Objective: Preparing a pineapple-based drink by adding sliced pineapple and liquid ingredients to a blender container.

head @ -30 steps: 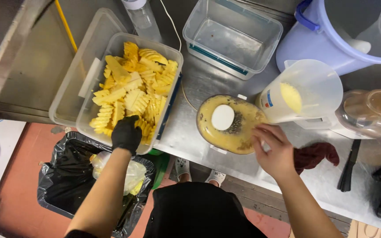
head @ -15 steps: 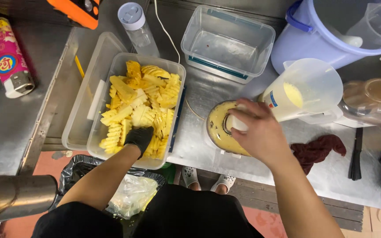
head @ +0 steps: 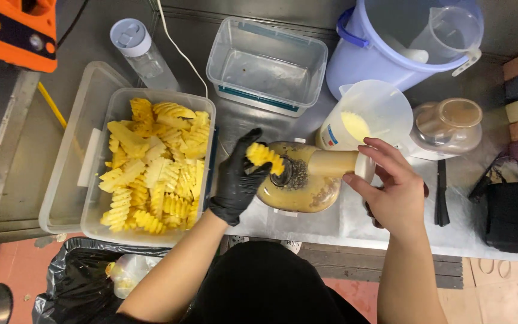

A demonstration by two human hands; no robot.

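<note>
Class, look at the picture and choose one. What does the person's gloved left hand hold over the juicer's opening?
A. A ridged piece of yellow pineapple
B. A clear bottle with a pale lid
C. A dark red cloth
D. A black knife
A: the left hand, in a black glove, grips a ridged yellow pineapple piece right over the juicer, while the bare right hand holds the pusher.

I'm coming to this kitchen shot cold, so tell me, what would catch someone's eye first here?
The bright yellow pineapple pieces, crinkle-cut and heaped in a clear tub at left, stand out most. At centre, the black-gloved left hand holds one pineapple piece over the opening of a pulp-smeared juicer lid. Just to its right, the bare right hand holds a pale pusher lifted out.
</note>
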